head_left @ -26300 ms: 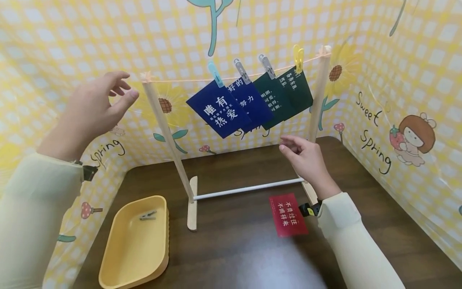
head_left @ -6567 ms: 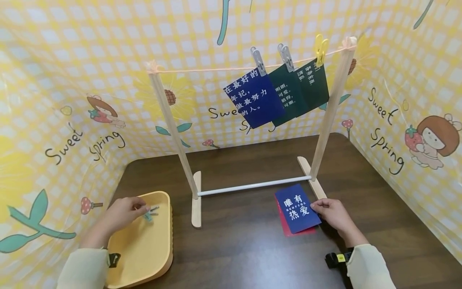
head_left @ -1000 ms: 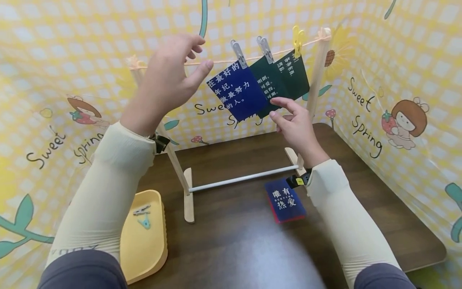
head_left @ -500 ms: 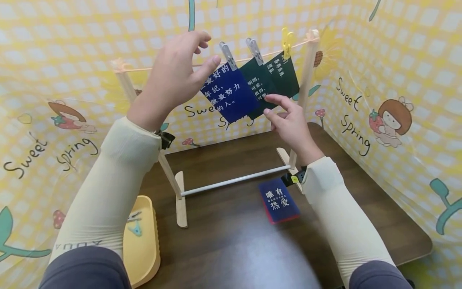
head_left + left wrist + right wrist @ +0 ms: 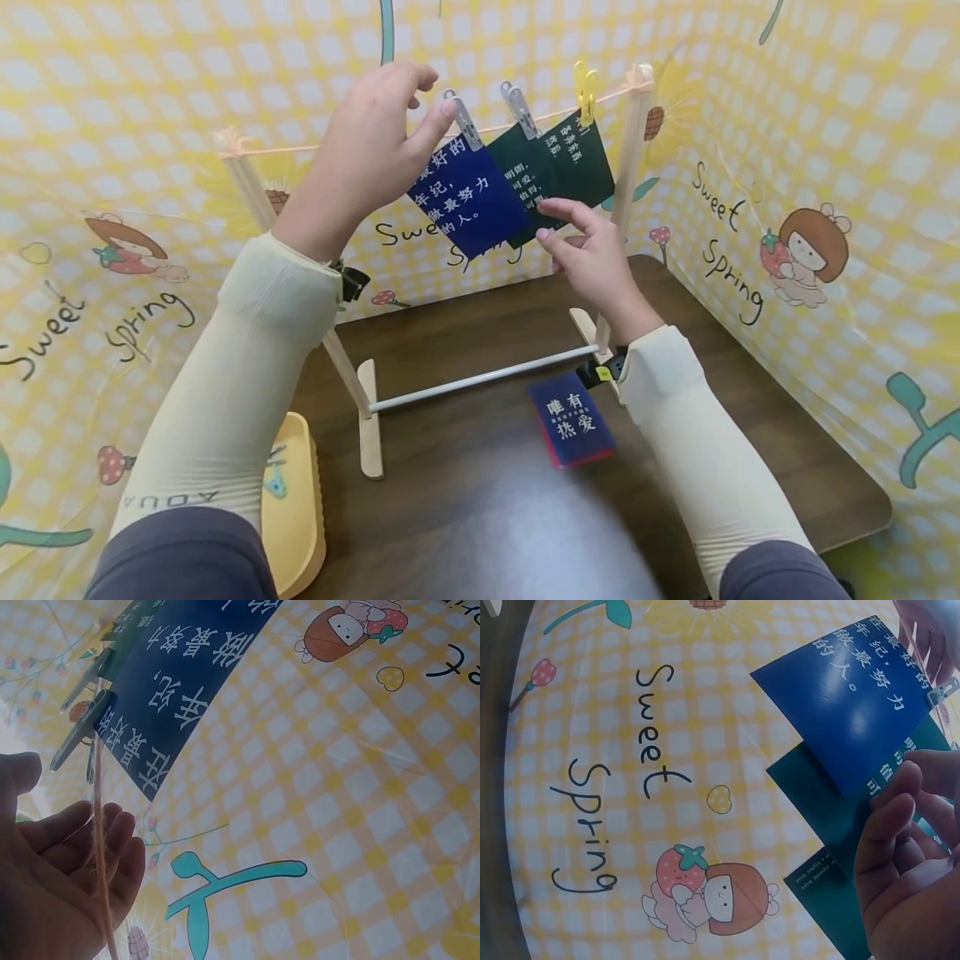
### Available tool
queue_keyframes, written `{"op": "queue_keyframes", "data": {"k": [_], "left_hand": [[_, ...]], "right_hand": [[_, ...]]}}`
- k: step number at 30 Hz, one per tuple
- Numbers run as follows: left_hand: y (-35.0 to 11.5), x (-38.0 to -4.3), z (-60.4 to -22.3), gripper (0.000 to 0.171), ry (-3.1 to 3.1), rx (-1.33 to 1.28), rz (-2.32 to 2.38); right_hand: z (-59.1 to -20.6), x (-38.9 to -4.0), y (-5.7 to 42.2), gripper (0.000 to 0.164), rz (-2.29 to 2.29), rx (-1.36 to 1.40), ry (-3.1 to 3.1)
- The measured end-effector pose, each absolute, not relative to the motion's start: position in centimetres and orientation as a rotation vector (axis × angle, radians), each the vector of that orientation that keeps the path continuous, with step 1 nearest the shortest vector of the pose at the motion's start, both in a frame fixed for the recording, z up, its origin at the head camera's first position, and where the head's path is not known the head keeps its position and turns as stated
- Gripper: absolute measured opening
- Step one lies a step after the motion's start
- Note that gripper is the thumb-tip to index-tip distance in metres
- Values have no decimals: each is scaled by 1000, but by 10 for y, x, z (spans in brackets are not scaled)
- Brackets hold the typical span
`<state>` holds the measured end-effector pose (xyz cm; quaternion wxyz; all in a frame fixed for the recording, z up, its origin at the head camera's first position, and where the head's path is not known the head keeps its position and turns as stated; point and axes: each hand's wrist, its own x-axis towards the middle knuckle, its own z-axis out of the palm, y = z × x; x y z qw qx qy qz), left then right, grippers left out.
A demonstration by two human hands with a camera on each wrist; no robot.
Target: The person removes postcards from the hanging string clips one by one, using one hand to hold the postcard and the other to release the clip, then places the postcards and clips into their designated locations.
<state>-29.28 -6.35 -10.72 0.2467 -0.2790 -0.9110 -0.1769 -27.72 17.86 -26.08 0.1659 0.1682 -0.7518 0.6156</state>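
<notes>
A blue card [image 5: 468, 204] with white writing hangs from the string [image 5: 288, 151] by a grey clothespin [image 5: 463, 122]. My left hand [image 5: 367, 146] is raised beside that clothespin, thumb and fingers apart around the string. In the left wrist view, the left hand [image 5: 67, 877] has its palm behind the string, below the clothespin [image 5: 84, 739]. My right hand [image 5: 596, 258] is at the lower part of a green card [image 5: 551, 179], thumb and forefinger spread. Another grey clothespin [image 5: 519, 109] and a yellow clothespin [image 5: 586, 93] hold the green cards, which overlap.
The string runs between two wooden posts [image 5: 633, 158] joined low by a white rod [image 5: 487, 377]. On the table [image 5: 450, 500], a dark blue card [image 5: 573, 429] lies over a red card [image 5: 588, 459]. A yellow tray [image 5: 318, 508] with a teal clothespin [image 5: 276, 481] stands left, partly behind my sleeve.
Since the earliest frame, the leftmost blue card has come off the string onto the red card, and its teal clothespin is in the tray. Lately my left hand has neared the grey clothespin.
</notes>
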Motion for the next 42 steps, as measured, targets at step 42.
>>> {"op": "queue_keyframes", "data": {"k": [42], "left_hand": [[-35, -295, -96, 63, -2647, -640, -372]], "right_hand": [[-252, -293, 166, 38, 1756, 445, -2124]]}}
